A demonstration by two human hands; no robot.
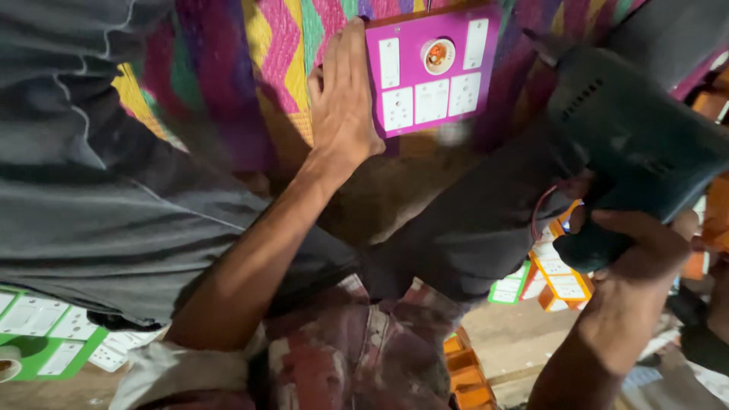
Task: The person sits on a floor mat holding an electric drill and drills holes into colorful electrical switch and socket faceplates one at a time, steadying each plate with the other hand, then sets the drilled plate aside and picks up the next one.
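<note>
Currently positioned at upper centre of frame: left hand (343,99), flat and open, fingers together and extended, palm pressed against the left edge of the magenta rectangular switchboard panel with white switches and sockets (431,70). Not gripping; resting on and beside the panel. Panel lying on a woven mat with zigzag stripes in purple, yellow, green and pink (250,68), with a round orange-centred regulator knob (437,55) near the panel's top middle.

At right of frame: right hand (634,247), fingers wrapped tight around the handle of a dark green power drill with black vents (630,129). Drill body tilted, nose pointing toward upper centre, close to the panel's right edge; contact with the panel not determinable, tip blurred.

At lower left: green boards carrying white switch plates (45,338), beside a roll of tape (9,363). At lower right: orange boards with white plates (558,277), stacked below the drill. Across left and centre: grey trouser fabric (91,190).
</note>
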